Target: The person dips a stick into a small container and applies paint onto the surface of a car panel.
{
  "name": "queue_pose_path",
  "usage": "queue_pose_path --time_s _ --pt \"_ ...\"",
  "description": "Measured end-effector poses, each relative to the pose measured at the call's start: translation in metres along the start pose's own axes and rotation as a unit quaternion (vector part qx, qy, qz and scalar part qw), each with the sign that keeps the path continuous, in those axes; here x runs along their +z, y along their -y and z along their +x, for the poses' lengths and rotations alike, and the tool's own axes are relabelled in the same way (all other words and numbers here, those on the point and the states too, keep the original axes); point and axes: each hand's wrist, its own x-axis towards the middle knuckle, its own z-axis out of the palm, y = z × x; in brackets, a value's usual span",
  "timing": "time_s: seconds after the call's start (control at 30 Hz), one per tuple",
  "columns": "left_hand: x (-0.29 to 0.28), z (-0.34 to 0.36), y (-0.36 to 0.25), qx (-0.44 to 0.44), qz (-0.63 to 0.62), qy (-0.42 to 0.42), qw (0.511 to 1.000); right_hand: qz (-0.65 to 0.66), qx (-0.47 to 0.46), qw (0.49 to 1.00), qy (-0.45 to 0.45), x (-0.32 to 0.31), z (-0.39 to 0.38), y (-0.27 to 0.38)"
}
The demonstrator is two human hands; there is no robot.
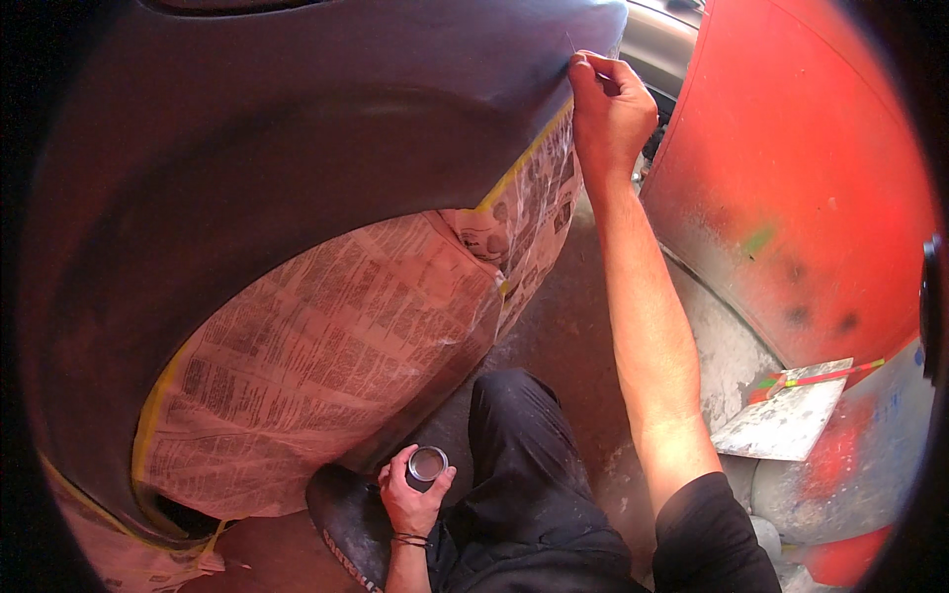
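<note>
A dark matte car body panel (pixel 297 119) fills the upper left, with newspaper masking (pixel 316 336) taped along its curved opening and right edge by yellow tape (pixel 529 156). High up beside the panel's right edge, my right hand (pixel 613 109) pinches a thin, fine item at the panel surface; its exact kind is too small to make out. Low in the middle, near my bent knee, my left hand (pixel 415 494) grips a small round container (pixel 427 463) with a silvery rim, seen from above.
A red panel (pixel 781 168) with dark and green patches stands at the right. Below it lie a speckled white board (pixel 781 425) and a paint-marked curved surface (pixel 830 474). Concrete floor (pixel 554 296) shows between the masked panel and my right arm.
</note>
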Motion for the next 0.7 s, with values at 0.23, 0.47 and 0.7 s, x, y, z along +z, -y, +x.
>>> queue_pose_path --time_s 0.23,0.47,0.7 --pt "-0.0004 0.0006 -0.0002 0.002 0.002 -0.006 1.000 0.025 0.059 0.998 -0.027 0.0003 -0.0023 0.0032" --pt "0.0007 0.0012 -0.0015 -0.004 -0.007 -0.010 1.000 0.026 0.055 0.998 -0.020 0.0001 -0.0006 0.0015" --pt "0.0006 0.0006 -0.0006 -0.003 -0.006 -0.012 1.000 0.027 0.053 0.998 -0.009 0.0006 -0.0035 0.0047"
